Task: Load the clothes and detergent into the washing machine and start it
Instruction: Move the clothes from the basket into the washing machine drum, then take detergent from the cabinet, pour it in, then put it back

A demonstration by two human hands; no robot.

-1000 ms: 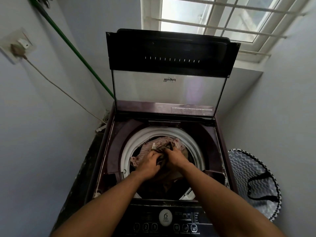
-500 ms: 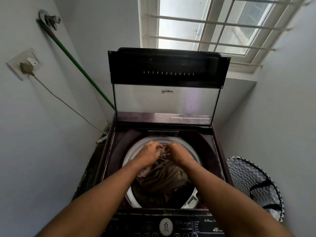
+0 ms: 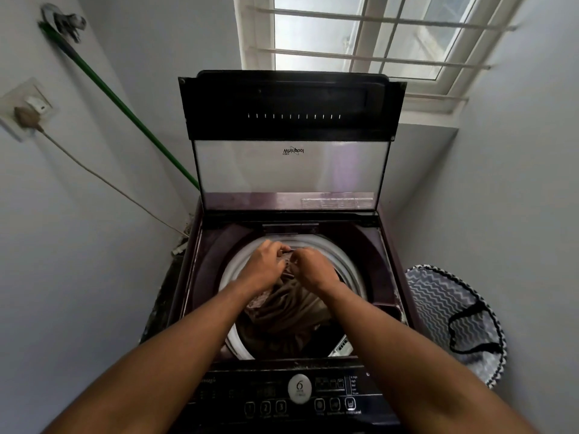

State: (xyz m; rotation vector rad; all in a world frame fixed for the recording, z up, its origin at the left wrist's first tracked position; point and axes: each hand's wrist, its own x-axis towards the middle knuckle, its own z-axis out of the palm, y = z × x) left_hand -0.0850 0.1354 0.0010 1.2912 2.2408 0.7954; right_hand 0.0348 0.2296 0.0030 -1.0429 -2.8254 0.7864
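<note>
A dark top-loading washing machine [image 3: 206, 277] stands in front of me with its lid [image 3: 289, 136] raised upright. Both hands are over the drum's white rim [image 3: 351, 270]. My left hand [image 3: 264, 266] and my right hand [image 3: 310, 267] grip the top of a brown garment [image 3: 291, 308] that hangs from them down into the drum. A pinkish patterned cloth [image 3: 255, 303] shows beside it below my left wrist. The control panel [image 3: 300, 393] with a round dial lies at the near edge. No detergent is in view.
A zigzag-patterned laundry basket [image 3: 438, 305] with a black handle stands at the machine's right. A green pole [image 3: 125, 108] leans on the left wall near a wall socket [image 3: 29, 108] with a cord running to the machine. A barred window [image 3: 360, 36] is behind.
Both hands have risen from deep in the drum toward its far rim, lifting the brown garment up with them. The view has tilted slightly upward.
</note>
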